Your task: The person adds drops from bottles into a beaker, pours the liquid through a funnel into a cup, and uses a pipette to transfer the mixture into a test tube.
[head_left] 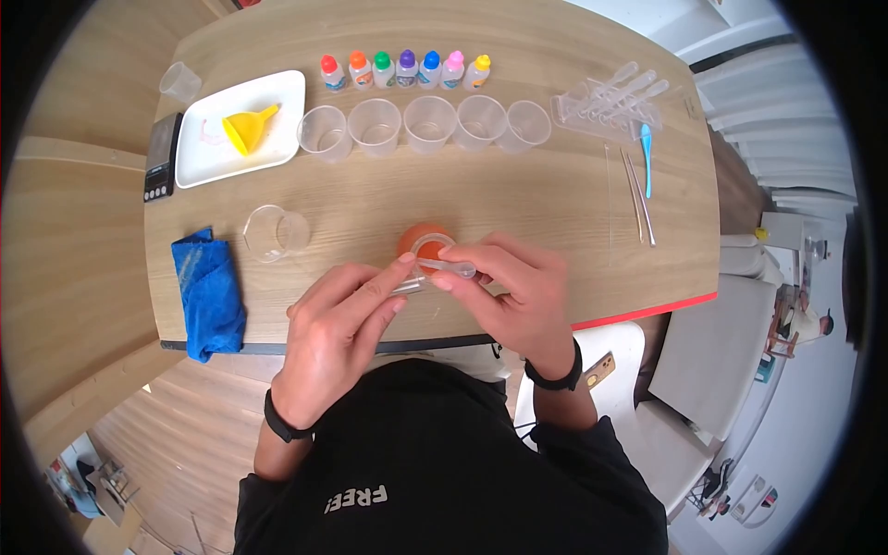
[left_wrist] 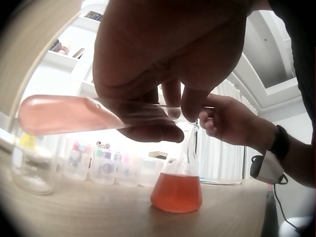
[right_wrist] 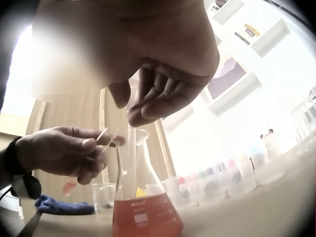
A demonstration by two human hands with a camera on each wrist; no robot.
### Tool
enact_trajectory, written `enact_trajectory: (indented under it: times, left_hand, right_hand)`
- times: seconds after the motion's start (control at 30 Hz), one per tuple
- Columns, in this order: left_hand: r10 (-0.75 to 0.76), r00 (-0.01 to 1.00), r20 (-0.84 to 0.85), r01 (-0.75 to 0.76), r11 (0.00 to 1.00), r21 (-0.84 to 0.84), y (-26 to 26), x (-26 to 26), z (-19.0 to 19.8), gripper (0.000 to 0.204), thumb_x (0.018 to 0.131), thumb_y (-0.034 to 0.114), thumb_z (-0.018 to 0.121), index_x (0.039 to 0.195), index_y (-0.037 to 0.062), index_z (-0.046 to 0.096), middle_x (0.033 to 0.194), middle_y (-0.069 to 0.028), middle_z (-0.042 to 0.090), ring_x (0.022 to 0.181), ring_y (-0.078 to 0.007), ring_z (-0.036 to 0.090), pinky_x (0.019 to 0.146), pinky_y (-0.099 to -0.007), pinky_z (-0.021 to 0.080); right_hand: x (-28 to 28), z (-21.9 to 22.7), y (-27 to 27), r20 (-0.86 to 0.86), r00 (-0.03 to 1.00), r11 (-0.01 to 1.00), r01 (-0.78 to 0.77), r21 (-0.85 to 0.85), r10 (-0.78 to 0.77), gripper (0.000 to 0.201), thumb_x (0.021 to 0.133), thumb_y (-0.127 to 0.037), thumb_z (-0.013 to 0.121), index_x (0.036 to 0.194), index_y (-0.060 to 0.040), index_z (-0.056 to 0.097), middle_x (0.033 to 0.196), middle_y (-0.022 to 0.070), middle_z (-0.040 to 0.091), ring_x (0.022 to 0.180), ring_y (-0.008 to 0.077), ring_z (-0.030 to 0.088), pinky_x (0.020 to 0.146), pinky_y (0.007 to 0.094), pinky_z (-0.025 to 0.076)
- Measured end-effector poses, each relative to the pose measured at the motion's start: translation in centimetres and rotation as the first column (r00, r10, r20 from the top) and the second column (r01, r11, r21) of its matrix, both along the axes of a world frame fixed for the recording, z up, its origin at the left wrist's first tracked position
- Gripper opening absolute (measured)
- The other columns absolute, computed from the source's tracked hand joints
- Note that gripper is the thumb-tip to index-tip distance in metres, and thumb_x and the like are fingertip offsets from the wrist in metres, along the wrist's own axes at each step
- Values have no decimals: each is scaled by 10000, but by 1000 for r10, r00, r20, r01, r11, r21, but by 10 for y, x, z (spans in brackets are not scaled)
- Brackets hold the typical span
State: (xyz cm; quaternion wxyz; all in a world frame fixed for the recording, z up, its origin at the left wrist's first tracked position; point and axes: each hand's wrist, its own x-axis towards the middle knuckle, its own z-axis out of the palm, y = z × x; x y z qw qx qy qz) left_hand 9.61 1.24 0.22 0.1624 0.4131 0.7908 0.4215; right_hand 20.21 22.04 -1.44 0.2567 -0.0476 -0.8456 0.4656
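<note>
My left hand [head_left: 333, 319] grips a glass test tube [left_wrist: 54, 114], strongly tilted, with pale red liquid toward its rounded end. Its mouth is close to the neck of a conical flask [left_wrist: 177, 192] that stands on the table with orange-red liquid in its lower part. Over the flask, my right hand [head_left: 523, 287] pinches the bulb of a clear plastic dropper [head_left: 451, 268]. The dropper's stem hangs down through the flask's mouth, as the right wrist view shows. My fingers hide part of the tube's middle.
Left on the table are a glass beaker [head_left: 268, 233], a blue cloth [head_left: 211, 296], a white tray [head_left: 194, 166] with a yellow funnel [head_left: 245, 131], and a scale [head_left: 161, 157]. Behind stand several plastic cups [head_left: 430, 125] and dye bottles [head_left: 407, 72]. A tube rack [head_left: 592, 116] is at right.
</note>
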Motion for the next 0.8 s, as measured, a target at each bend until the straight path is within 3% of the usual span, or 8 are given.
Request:
enact_trajectory:
  times: [0.13, 0.23, 0.53, 0.63, 0.73, 0.8]
  left_hand:
    - [-2, 1000, 6, 2, 1000, -9, -2, 0, 1, 472, 923, -34, 789, 1389, 13, 740, 1036, -154, 725, 875, -278, 710, 783, -370, 575]
    - [43, 998, -46, -41, 998, 53, 1, 1, -7, 461, 914, 27, 810, 1366, 113, 776, 973, -98, 717, 816, -277, 692, 712, -381, 564]
    - [36, 998, -42, -35, 998, 43, 2, 1, -4, 468, 907, 13, 811, 1364, 102, 776, 971, -107, 716, 818, -285, 690, 719, -387, 565]
    - [39, 998, -43, -38, 998, 40, 1, 2, -4, 467, 907, 12, 811, 1364, 100, 776, 969, -107, 716, 818, -284, 690, 720, -388, 564]
    - [1, 1000, -6, -1, 1000, -7, -1, 1, 0, 473, 917, -49, 780, 1385, 6, 740, 1020, -157, 724, 885, -285, 706, 791, -367, 570]
    - [1, 1000, -11, -1, 1000, -7, -1, 1, 0, 474, 917, -47, 782, 1386, 7, 740, 1017, -157, 724, 882, -284, 704, 790, -368, 569]
  right_hand:
    - [4, 4, 1, 130, 991, 1000, -16, -5, 16, 141, 911, -55, 868, 1038, -19, 816, 799, 78, 738, 664, 141, 682, 597, 275, 524]
    - [3, 4, -2, 104, 994, 996, 29, -88, -20, 148, 915, -64, 868, 1046, -20, 816, 804, 74, 737, 645, 134, 656, 588, 258, 499]
    - [9, 1, 8, -32, 999, 981, 33, -189, -40, 194, 924, -43, 848, 1107, 0, 801, 873, 83, 761, 701, 121, 678, 638, 242, 515]
    - [20, -1, 9, -97, 984, 944, 110, -311, -147, 174, 955, -45, 818, 1110, 26, 786, 880, 87, 756, 715, 134, 679, 658, 251, 519]
    - [30, -3, 11, -147, 957, 870, 157, -468, -252, 177, 1018, -98, 765, 1119, 47, 760, 886, 89, 748, 706, 146, 688, 660, 270, 539]
    - [33, -4, 13, -153, 937, 803, 176, -569, -314, 225, 1057, -167, 730, 1115, 50, 745, 865, 82, 735, 686, 148, 686, 649, 285, 552]
